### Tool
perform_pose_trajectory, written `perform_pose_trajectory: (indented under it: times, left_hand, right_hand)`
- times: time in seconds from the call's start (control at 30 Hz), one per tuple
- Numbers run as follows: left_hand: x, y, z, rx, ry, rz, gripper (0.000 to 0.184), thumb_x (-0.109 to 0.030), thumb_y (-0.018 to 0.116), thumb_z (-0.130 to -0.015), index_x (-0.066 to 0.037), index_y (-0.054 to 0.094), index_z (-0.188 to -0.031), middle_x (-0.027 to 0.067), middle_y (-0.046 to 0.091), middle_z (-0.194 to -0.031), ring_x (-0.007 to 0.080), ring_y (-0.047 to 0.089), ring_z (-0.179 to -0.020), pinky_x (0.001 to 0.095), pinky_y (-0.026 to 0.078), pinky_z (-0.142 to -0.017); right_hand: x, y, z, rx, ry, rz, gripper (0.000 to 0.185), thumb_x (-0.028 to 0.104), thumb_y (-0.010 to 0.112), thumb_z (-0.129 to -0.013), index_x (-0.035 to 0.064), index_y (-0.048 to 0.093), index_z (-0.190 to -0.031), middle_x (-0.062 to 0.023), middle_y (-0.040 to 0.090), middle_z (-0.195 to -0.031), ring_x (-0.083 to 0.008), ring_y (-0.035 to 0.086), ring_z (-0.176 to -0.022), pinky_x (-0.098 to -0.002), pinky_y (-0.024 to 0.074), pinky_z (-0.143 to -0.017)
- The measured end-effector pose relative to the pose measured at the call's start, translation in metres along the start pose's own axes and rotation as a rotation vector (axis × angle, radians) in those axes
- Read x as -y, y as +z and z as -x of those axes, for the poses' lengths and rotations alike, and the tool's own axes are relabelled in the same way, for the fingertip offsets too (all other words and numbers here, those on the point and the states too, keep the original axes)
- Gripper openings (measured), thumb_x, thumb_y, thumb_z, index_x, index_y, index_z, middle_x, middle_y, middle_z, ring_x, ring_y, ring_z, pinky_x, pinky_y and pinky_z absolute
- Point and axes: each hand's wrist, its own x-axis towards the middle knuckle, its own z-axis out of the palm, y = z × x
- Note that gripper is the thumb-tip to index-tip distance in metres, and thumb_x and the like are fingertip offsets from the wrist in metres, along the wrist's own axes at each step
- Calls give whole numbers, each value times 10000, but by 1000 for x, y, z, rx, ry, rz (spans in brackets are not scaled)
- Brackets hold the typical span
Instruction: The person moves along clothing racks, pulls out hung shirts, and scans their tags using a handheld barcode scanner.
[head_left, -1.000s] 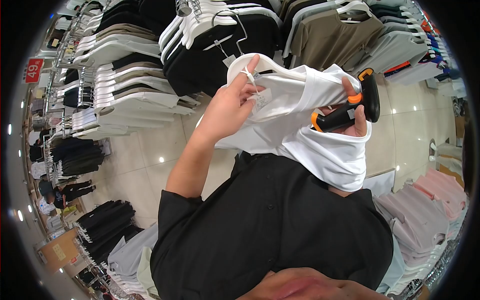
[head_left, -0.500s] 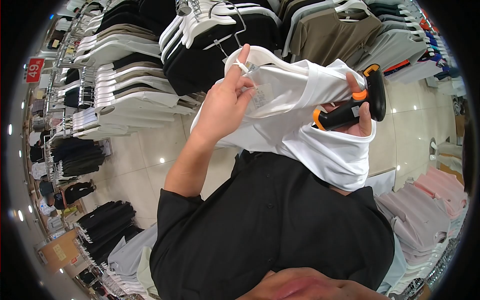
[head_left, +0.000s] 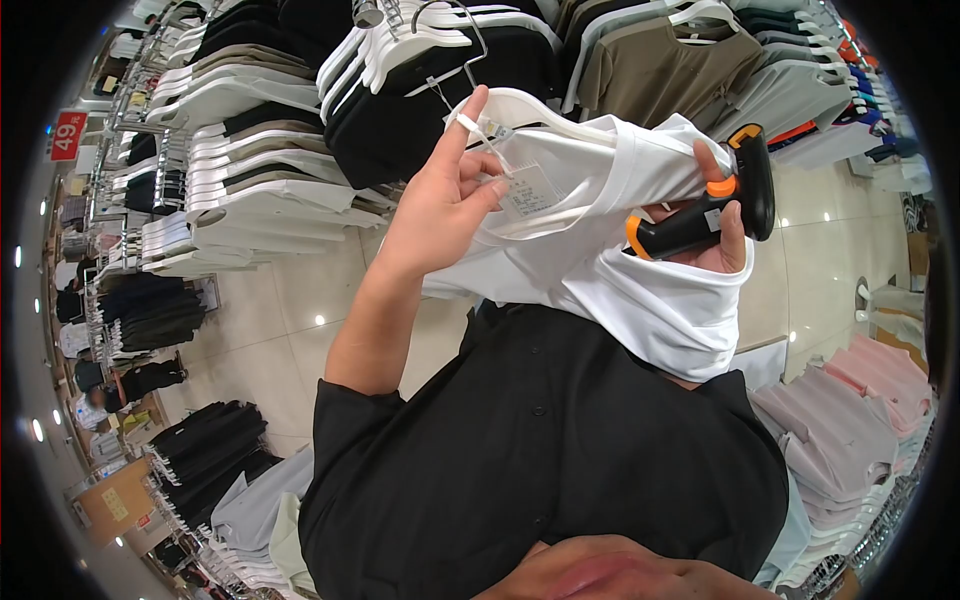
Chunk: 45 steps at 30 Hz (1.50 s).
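My left hand pinches a white price tag between thumb and fingers. Its index finger points up, with the tag's white string looped by it. The tag hangs at the neck of a white T-shirt on a white hanger, whose metal hook reaches up to the rack. In my right hand is a black and orange barcode scanner, its head turned up and to the right. Folds of the T-shirt cover the wrist and forearm on that side.
Black tops on white hangers hang straight ahead, beside a brown T-shirt. More shirts fill the left rack, near a red 49 sign. Pink and grey shirts are at the lower right. A person is far left.
My left hand has shifted slightly left, and the price tag is now turned flatter toward me, showing more of its print. The scanner and right hand have hardly moved.
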Motion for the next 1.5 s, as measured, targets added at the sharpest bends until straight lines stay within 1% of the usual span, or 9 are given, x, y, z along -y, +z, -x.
perform_pose_trajectory:
  times: [0.37,0.47,0.57,0.63,0.77,0.83,1.17,1.33,1.5]
  left_hand:
    - [8,2,2,-7,63,-51,883,63,636,-936,-197,248,-1686,51,612,-1106,92,601,-851,248,514,-837]
    - [10,4,2,22,103,-83,888,66,625,-943,-209,232,-1691,55,595,-1121,103,607,-889,256,518,-843]
    - [8,8,3,-6,73,76,822,137,596,-919,-73,291,-1652,59,616,-1150,104,581,-1014,257,482,-922]
    - [10,3,6,40,58,-40,588,132,580,-931,-42,534,-1491,45,616,-1188,107,574,-1049,253,472,-924]
    - [10,1,10,122,120,-166,388,139,568,-915,-22,688,-1247,53,622,-1267,115,594,-1075,251,476,-927]
    - [0,8,13,108,102,-219,360,149,560,-875,-22,715,-1151,87,649,-1287,149,623,-1104,270,487,-938]
    - [4,36,21,164,235,-308,364,99,611,-817,-4,694,-1156,117,704,-1147,269,666,-1115,363,512,-987]
    - [8,48,22,69,281,-388,235,-21,694,-912,-11,734,-1143,120,727,-1053,301,699,-1023,359,538,-927]
    - [8,55,25,-19,116,-311,177,-79,644,-997,-20,752,-1124,69,753,-973,140,642,-814,279,501,-765]
  right_hand:
    - [-1,-8,0,-6,-24,37,743,387,741,-952,57,416,-1532,-193,550,-1493,-363,654,-1249,-529,550,-1096]
    - [-1,-12,0,15,-18,51,805,426,702,-974,12,362,-1575,-235,456,-1556,-420,564,-1357,-575,512,-1125]
    - [-1,-7,1,-3,-33,68,802,435,700,-974,17,371,-1575,-225,460,-1557,-423,551,-1370,-597,491,-1135]
    - [-1,-6,1,1,-17,20,734,394,731,-962,29,437,-1527,-201,548,-1486,-360,662,-1227,-519,556,-1088]
    - [-2,0,2,-19,-79,14,742,373,722,-969,48,397,-1552,-196,536,-1504,-381,629,-1277,-558,540,-1098]
    - [-1,0,2,19,-41,-12,780,366,692,-988,135,282,-1610,-183,456,-1582,-434,553,-1362,-620,498,-1130]
    - [-1,-10,0,15,-1,-15,686,350,739,-950,108,432,-1514,-161,568,-1485,-398,624,-1276,-576,572,-1051]
    - [-3,-10,0,-19,-9,-10,706,350,762,-931,121,428,-1510,-145,584,-1471,-379,641,-1247,-560,592,-1024]
    - [-2,-11,1,-38,7,-14,688,344,771,-924,139,440,-1492,-133,587,-1469,-377,637,-1250,-555,588,-1036]
